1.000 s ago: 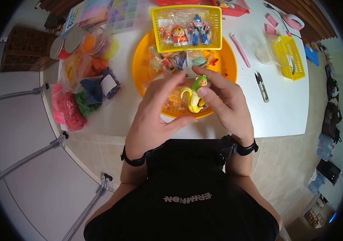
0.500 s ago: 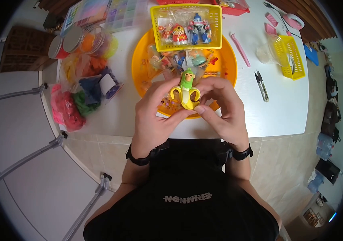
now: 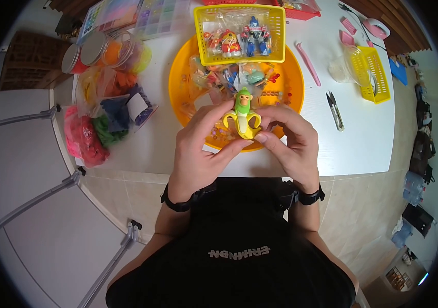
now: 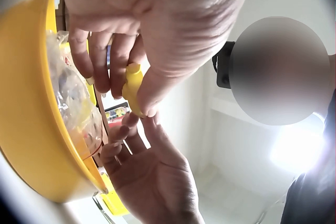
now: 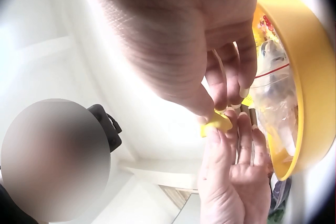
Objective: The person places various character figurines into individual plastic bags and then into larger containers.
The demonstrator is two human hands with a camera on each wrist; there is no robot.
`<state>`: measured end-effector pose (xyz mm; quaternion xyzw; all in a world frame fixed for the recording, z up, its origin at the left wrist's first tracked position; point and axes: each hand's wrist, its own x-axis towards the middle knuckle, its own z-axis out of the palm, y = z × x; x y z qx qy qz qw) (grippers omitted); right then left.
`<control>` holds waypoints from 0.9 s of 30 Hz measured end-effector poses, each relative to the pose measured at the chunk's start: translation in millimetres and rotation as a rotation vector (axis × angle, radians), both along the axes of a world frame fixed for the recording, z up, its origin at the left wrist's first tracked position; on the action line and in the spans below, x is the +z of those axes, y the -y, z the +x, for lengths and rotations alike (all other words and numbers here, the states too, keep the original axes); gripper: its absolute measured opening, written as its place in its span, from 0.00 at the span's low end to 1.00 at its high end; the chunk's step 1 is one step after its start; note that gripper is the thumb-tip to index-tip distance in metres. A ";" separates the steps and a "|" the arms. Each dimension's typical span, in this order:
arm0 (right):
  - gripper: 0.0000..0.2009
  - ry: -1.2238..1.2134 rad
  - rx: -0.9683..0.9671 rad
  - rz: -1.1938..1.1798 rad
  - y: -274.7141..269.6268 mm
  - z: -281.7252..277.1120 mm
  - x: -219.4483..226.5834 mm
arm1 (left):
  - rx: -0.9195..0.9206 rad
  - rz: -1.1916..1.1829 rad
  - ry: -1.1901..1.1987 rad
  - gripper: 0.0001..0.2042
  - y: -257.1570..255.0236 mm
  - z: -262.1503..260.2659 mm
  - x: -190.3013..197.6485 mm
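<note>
A small figure, a green monkey in a peeled yellow banana, is held upright above the round orange tray. My left hand pinches its lower left side between thumb and fingers. From the other side my right hand pinches the base with thumb and curled fingers. In the left wrist view the yellow part sits between the fingertips of both hands; the right wrist view shows the yellow piece gripped the same way. The monkey's face points up toward the head view.
Bagged toys and beads lie in the tray. A yellow basket with bagged figures overlaps its far edge. Jars and bags of coloured material stand left; snips, a pink tool and another yellow basket lie right.
The figure was tilted in my right hand with my left hand spread beside it. It has turned upright, and my left hand has closed in and now holds it too.
</note>
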<state>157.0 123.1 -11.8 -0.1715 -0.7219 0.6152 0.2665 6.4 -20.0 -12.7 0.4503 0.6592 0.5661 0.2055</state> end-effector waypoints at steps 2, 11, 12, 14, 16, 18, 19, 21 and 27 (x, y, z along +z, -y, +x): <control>0.16 0.013 -0.009 0.001 -0.6 0.6 1.3 | 0.016 0.026 0.025 0.29 -1.2 2.2 -3.9; 0.14 0.050 -0.010 -0.219 3.6 0.1 6.1 | -0.036 0.147 0.171 0.30 -3.4 6.6 -4.9; 0.13 0.053 -0.017 -0.214 4.1 0.1 5.9 | -0.062 0.147 0.203 0.30 -2.7 5.8 -4.4; 0.13 0.058 -0.032 -0.206 5.1 -0.1 5.3 | -0.115 0.146 0.268 0.29 -0.8 3.2 -2.6; 0.12 0.062 -0.041 -0.200 5.3 -0.6 5.7 | -0.104 0.151 0.339 0.27 -1.4 5.6 0.6; 0.12 0.060 -0.047 -0.195 5.2 -0.7 5.3 | -0.106 0.157 0.379 0.26 -1.5 6.1 1.2; 0.12 0.056 -0.049 -0.194 5.2 -0.8 4.1 | -0.112 0.160 0.383 0.26 -1.0 5.5 0.0; 0.12 0.051 -0.054 -0.183 5.2 -1.2 3.8 | -0.116 0.173 0.405 0.25 -1.2 5.3 -1.5; 0.10 0.029 -0.064 -0.197 9.1 -4.0 4.9 | -0.098 0.125 0.575 0.22 -1.1 8.0 5.6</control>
